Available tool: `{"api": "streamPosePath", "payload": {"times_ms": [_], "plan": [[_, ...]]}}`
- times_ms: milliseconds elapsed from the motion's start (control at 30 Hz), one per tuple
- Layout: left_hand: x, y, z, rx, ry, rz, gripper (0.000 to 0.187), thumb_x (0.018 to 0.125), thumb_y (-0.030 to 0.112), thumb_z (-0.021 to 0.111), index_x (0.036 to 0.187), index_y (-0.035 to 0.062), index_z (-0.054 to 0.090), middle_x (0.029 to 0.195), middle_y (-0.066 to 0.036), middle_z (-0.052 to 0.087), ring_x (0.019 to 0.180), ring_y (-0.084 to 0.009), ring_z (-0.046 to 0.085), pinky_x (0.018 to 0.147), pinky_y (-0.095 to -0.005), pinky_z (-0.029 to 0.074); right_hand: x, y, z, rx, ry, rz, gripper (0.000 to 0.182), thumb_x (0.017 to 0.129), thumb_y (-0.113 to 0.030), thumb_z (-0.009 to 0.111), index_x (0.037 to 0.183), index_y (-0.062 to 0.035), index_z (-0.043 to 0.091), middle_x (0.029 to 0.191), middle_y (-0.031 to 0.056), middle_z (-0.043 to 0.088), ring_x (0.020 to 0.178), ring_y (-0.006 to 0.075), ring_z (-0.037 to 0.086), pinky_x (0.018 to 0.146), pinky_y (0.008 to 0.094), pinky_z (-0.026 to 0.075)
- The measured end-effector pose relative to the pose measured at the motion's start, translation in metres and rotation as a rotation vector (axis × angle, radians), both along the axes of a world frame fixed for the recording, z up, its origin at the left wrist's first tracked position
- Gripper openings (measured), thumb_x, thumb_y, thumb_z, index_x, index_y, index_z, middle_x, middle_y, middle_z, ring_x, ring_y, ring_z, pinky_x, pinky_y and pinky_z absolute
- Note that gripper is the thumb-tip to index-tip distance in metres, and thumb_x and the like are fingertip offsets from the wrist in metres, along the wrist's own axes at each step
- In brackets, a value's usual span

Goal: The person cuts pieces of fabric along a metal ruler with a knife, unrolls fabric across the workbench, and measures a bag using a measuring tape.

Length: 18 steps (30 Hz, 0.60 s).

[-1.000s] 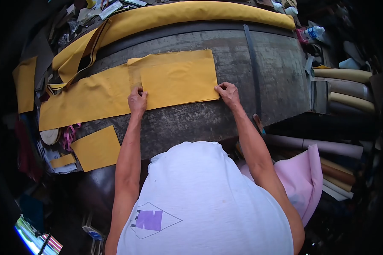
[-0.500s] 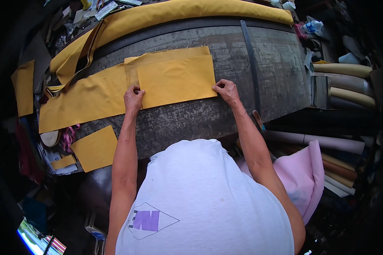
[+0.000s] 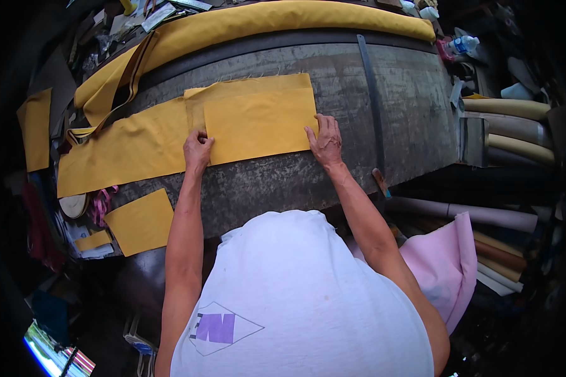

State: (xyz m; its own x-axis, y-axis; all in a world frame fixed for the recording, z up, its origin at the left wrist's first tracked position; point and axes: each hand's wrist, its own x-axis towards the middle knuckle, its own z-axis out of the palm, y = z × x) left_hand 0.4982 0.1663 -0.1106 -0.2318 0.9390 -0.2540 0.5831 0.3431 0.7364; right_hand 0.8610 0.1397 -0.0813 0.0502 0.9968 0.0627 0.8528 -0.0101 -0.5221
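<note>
A rectangular yellow fabric piece point(image 3: 261, 122) lies over a longer yellow strip point(image 3: 126, 144) with a frayed upper edge. At the piece's lower left corner, my left hand point(image 3: 197, 151) is closed in a pinch on its edge. My right hand point(image 3: 326, 142) rests at the right edge, thumb and fingers apart, with the fingertips touching the fabric's border. Both pieces lie flat on the worn dark table point(image 3: 270, 182).
A long yellow roll point(image 3: 283, 16) spans the table's back. A metal ruler point(image 3: 371, 94) lies right of my right hand, with a blade-like tool point(image 3: 381, 183) by the front edge. A smaller yellow piece point(image 3: 141, 221) sits at the front left; several rolls point(image 3: 506, 108) are stacked right.
My right hand has let go of its pinch at the right corner and spread its fingers along the right edge. My left hand keeps its pinch.
</note>
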Motion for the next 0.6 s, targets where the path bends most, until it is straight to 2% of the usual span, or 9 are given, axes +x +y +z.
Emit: {"api": "streamPosePath", "payload": {"times_ms": [67, 100, 200, 300, 600], "plan": [[0.001, -0.001, 0.004, 0.013, -0.011, -0.005, 0.02, 0.079, 0.013, 0.075, 0.091, -0.0014, 0.066, 0.075, -0.009, 0.066, 0.069, -0.0189, 0.063, 0.067, -0.034, 0.051, -0.022, 0.005, -0.004, 0.197, -0.1, 0.069, 0.048, 0.089, -0.024, 0.07, 0.13, -0.0031, 0.054, 0.125, 0.0167, 0.055, 0.119, 0.0341, 0.052, 0.096, 0.0442, 0.044], [0.001, -0.001, 0.006, 0.019, -0.015, -0.009, 0.02, 0.079, 0.012, 0.075, 0.091, -0.0014, 0.066, 0.074, -0.009, 0.065, 0.069, -0.0188, 0.063, 0.067, -0.034, 0.051, -0.029, 0.008, -0.002, 0.131, -0.08, 0.113, 0.052, 0.092, -0.025, 0.065, 0.136, -0.0026, 0.051, 0.135, 0.0172, 0.052, 0.13, 0.0346, 0.047, 0.103, 0.0465, 0.041], [0.003, -0.001, 0.009, 0.01, -0.022, 0.003, 0.019, 0.08, 0.012, 0.073, 0.091, -0.0017, 0.066, 0.074, -0.008, 0.065, 0.069, -0.0186, 0.062, 0.067, -0.0336, 0.051, -0.042, 0.02, -0.015, 0.185, -0.19, 0.182, 0.055, 0.095, -0.028, 0.062, 0.142, -0.0032, 0.048, 0.145, 0.0181, 0.045, 0.141, 0.035, 0.037, 0.109, 0.0464, 0.035], [0.002, -0.001, 0.008, -0.005, -0.015, 0.012, 0.019, 0.081, 0.012, 0.072, 0.092, -0.0018, 0.066, 0.074, -0.008, 0.065, 0.069, -0.019, 0.063, 0.067, -0.0335, 0.051, -0.049, 0.027, -0.022, 0.138, -0.167, 0.227, 0.056, 0.097, -0.031, 0.058, 0.145, -0.0031, 0.045, 0.151, 0.0185, 0.04, 0.147, 0.0349, 0.029, 0.115, 0.0464, 0.028], [0.003, 0.002, 0.014, -0.091, -0.011, 0.031, 0.021, 0.08, 0.012, 0.072, 0.096, -0.0012, 0.068, 0.077, -0.009, 0.068, 0.072, -0.0213, 0.066, 0.069, -0.0358, 0.053, -0.042, 0.04, -0.04, 0.101, -0.249, 0.195, 0.064, 0.1, -0.039, 0.05, 0.152, -0.0046, 0.035, 0.161, 0.0171, 0.026, 0.151, 0.0345, 0.017, 0.123, 0.0466, 0.013]]}}
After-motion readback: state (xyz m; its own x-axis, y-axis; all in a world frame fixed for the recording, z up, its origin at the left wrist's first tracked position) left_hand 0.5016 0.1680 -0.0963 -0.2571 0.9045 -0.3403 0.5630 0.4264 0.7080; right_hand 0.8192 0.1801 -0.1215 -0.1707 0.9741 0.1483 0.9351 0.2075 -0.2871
